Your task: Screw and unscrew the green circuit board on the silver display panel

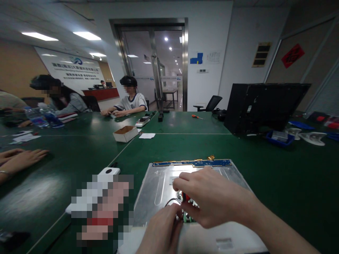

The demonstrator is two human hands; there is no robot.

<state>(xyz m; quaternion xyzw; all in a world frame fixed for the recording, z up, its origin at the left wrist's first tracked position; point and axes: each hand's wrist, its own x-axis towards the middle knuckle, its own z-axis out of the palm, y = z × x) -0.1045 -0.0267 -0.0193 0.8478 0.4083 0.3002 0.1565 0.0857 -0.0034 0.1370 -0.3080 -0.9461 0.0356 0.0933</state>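
Note:
A flat silver metal panel (159, 180) lies in front of me, with a blue circuit strip (185, 163) along its far edge. My right hand (209, 197) is closed around the red-and-black handle of a screwdriver (186, 197), held over the panel; its tip is hidden. Beneath the fingers, part of a green circuit board (188, 217) shows. My left hand (165, 225) is beside that board, just left of the right hand, its fingers bent together. What they pinch, if anything, is hidden. A dark cable (172, 200) curves over the panel by the left fingertips.
Left of the panel lies a white device (109, 171), partly blurred. Farther off are an open cardboard box (125, 134), an orange screwdriver (197, 116), a black monitor (265, 107) and a blue tray (280, 138). Another person's hand (23, 158) rests at left; more people sit beyond.

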